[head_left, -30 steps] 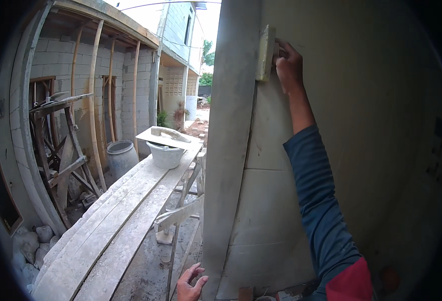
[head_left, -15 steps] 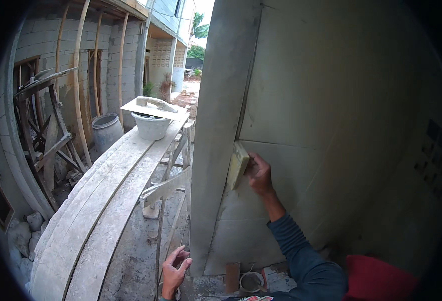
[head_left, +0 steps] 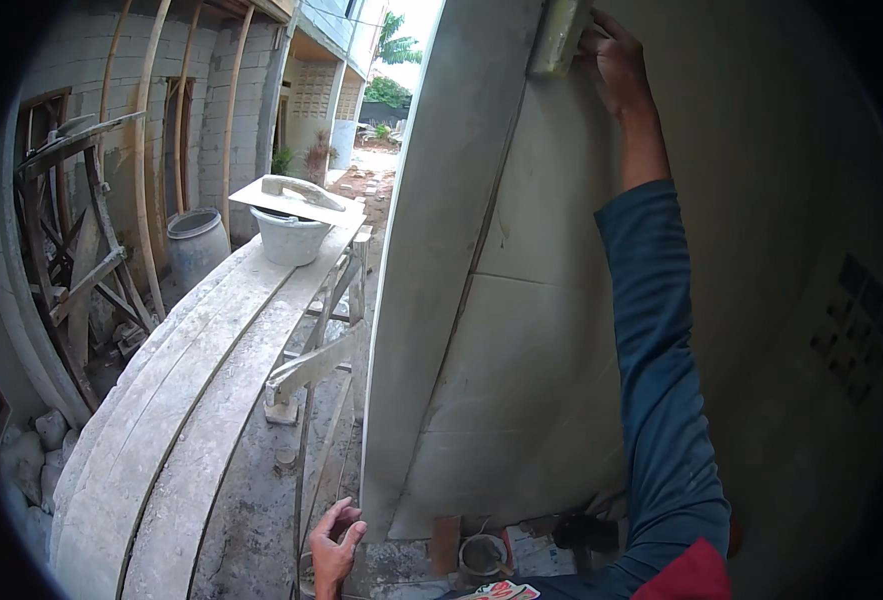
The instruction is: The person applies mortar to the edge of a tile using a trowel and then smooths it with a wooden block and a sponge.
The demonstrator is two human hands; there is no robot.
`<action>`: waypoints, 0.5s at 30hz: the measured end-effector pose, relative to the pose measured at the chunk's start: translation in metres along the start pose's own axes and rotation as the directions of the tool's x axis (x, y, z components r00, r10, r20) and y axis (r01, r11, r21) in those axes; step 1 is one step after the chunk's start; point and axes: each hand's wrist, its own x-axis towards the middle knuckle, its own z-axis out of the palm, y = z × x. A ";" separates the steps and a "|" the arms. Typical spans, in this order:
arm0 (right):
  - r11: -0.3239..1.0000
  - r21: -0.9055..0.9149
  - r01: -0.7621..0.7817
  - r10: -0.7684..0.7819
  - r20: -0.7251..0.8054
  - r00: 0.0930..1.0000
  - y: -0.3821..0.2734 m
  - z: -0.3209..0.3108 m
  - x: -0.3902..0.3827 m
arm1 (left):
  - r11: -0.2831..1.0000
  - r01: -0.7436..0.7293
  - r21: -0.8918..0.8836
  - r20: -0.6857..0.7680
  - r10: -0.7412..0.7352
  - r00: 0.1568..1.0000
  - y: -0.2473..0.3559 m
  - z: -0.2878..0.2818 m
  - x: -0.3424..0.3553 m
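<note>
High on the plastered wall (head_left: pixel 551 350), my right hand (head_left: pixel 621 65) grips a pale yellow block that looks like a sponge (head_left: pixel 561 38). The block lies against the wall beside a long seam, where a smooth grey corner strip (head_left: pixel 441 190) meets the tiled-looking panels. The arm is stretched far up, and part of the block is cut off by the upper edge of the view. Low down, my left hand (head_left: pixel 335 540) hovers with bent, parted fingers and nothing in it, just left of the wall's bottom corner.
To the left, a dusty plank platform (head_left: pixel 231 345) rests on a wooden trestle (head_left: pixel 311 362). On it stands a grey bucket (head_left: pixel 293 242) with a plastering trowel (head_left: pixel 306 195) across its top. A drum (head_left: pixel 198 248) stands behind. A small bucket (head_left: pixel 483 557) sits at the wall's foot.
My right hand has slid the sponge up along the seam, from mid-wall to the top of the view. The left hand keeps its pose. The view has shifted slightly.
</note>
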 end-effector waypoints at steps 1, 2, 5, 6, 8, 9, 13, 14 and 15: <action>0.996 0.092 -0.003 -0.005 0.087 0.996 0.010 0.000 -0.003 | 1.000 0.006 -0.013 -0.025 -0.006 1.000 -0.003 -0.002 -0.002; 0.981 0.195 -0.022 -0.012 0.172 0.985 0.025 0.006 -0.012 | 1.000 0.017 -0.019 -0.061 -0.018 0.998 -0.005 -0.008 -0.006; 0.986 0.160 -0.045 0.032 0.084 0.996 0.048 0.029 -0.102 | 0.999 0.043 0.025 -0.141 -0.039 0.989 -0.011 -0.020 -0.018; 0.985 0.156 -0.068 0.055 0.087 0.995 0.058 0.036 -0.142 | 0.997 0.066 0.044 -0.163 -0.058 0.985 -0.013 -0.024 -0.022; 0.972 0.204 -0.120 0.110 0.063 0.992 0.089 0.061 -0.243 | 0.995 0.092 0.046 -0.195 -0.081 0.977 -0.023 -0.034 -0.026; 0.945 0.242 -0.219 0.195 0.121 0.973 0.107 0.062 -0.295 | 0.995 0.097 0.038 -0.213 -0.087 0.973 -0.026 -0.036 -0.028; 0.874 0.144 -0.464 0.437 0.183 0.880 0.154 0.069 -0.471 | 0.989 0.145 -0.024 -0.182 -0.146 0.972 -0.023 -0.026 -0.029; 0.834 0.175 -0.523 0.485 0.216 0.847 0.145 0.069 -0.488 | 0.992 0.128 0.005 -0.173 -0.125 0.977 -0.025 -0.027 -0.032; 0.799 0.203 -0.567 0.519 0.244 0.819 0.137 0.069 -0.496 | 0.995 0.097 0.032 -0.158 -0.090 0.983 -0.027 -0.029 -0.031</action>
